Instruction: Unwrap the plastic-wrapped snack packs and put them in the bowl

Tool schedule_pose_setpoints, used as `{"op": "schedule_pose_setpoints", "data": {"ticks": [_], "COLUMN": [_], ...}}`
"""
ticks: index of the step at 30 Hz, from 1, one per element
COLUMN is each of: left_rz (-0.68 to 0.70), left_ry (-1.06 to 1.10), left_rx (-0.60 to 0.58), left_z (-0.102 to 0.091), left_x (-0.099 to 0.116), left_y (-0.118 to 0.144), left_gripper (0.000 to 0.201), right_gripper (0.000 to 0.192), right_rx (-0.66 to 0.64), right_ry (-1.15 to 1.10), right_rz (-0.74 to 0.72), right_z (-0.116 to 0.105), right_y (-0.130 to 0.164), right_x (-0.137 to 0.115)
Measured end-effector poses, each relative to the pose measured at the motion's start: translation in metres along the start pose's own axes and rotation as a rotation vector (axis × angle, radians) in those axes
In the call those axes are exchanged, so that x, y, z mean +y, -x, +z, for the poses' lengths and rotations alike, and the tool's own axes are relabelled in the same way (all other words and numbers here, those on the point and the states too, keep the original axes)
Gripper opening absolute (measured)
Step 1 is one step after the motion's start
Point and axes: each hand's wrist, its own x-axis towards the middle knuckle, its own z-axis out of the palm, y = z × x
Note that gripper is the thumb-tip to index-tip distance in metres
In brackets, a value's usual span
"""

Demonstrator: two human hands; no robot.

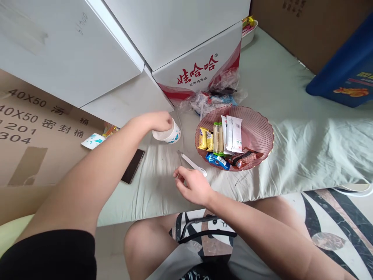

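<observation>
While the left hand (163, 121) hangs over the rim of the paper cup (171, 137), fingers bent down inside it, we cannot tell whether they close on anything in there; the cup is on the table (291, 97), directly below that hand and touching or nearly so, its mouth tipped toward the person; and over on the other side it's the right hand (194, 186), loosely curled, nothing visible in its grasp, hovering or resting near the table's front edge! Just beyond its knuckles lies the white cutter (194, 165), and look at that slant, long axis running from far left to near right, the near end right by the right hand, the far end pointing up toward the cup; so the right hand is clearly the nearer one to the cutter, the left the nearer to the cup; farther to the right, the pink bowl (259, 134) holds its wrapped snacks (234, 134), well within the right hand's side; the phone (133, 166) lies left of the cutter, under the left forearm's line.
</observation>
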Motion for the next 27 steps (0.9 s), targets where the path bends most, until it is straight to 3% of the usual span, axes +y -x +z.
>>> {"op": "schedule_pose_setpoints", "data": {"ticks": [2, 4, 9, 12, 15, 21, 27], "left_rz": [0.033, 0.174, 0.454, 0.465, 0.435, 0.407, 0.266], "left_ry": [-0.216, -0.371, -0.472, -0.554, -0.602, -0.603, -0.386], "left_rx": [-0.161, -0.263, -0.401, -0.471, -0.471, -0.550, -0.349], "left_z": [-0.002, 0.006, 0.064, 0.094, 0.107, 0.099, 0.065], "left_x": [0.018, 0.040, 0.086, 0.097, 0.100, 0.096, 0.081], "left_y": [-0.012, -0.024, -0.051, -0.059, -0.063, -0.067, -0.062], "left_gripper": [0.011, 0.018, 0.053, 0.068, 0.065, 0.029, 0.028], "right_gripper": [0.016, 0.016, 0.017, 0.018, 0.019, 0.019, 0.019], "right_rx": [-0.012, -0.019, -0.018, -0.033, -0.051, -0.063, -0.066], "right_ry": [0.008, 0.028, 0.063, 0.073, 0.080, 0.076, 0.110], "right_rz": [-0.010, -0.019, -0.011, -0.011, -0.001, -0.006, -0.011], "right_z": [0.000, -0.001, -0.005, -0.008, -0.012, -0.018, -0.015], "right_y": [0.002, 0.003, 0.002, 0.000, -0.001, 0.002, 0.003], "right_x": [0.001, 0.001, -0.002, -0.002, -0.002, -0.001, 0.000]}}
